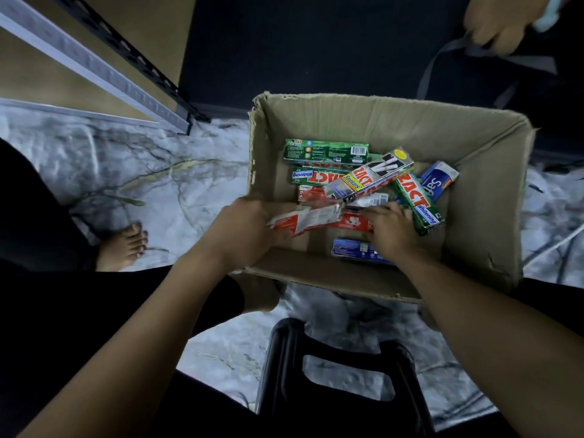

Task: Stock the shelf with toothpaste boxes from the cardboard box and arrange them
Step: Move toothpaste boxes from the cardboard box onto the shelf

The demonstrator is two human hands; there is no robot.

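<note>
Cardboard box (pixel 347 121): open, ragged rim, on the marble-pattern floor (pixel 189 184), centre-right of view. Inside is a loose pile of toothpaste boxes (pixel 316 177), all lying flat and crossed over one another.

Left hand (pixel 246 232): at the near-left corner of the cardboard box. Fingers and thumb are curled round the left end of a red-and-white box (pixel 306 218). That box is roughly level, above the pile, with its free end pointing right toward the other hand.

Right hand (pixel 392 230): palm down inside the cardboard box, on the near-right part of the pile. Its fingertips lie on a red box (pixel 349 221), and its far side touches a green box (pixel 417 203). The fingers are bent, but their undersides are hidden, so I cannot tell whether they have closed on anything.

Rest of pile:
- A second green box (pixel 325 151) is at the far left.
- A grey box (pixel 369 175) marked "Smokers" lies slanted across the middle.
- A blue box (pixel 439 180) is at the far right.
- A second blue box (pixel 357 249) lies by the near wall, just beside the right wrist.

Shelf (pixel 79 63): far left, metal frame with tan boards, well apart from the cardboard box.

Also in view:
- A black stool (pixel 331 374) stands at the near edge.
- A bare foot (pixel 126 245) is on the floor to the left.
- Another person's hand (pixel 496 23) at the far right holds a grey strap (pixel 442 58).
</note>
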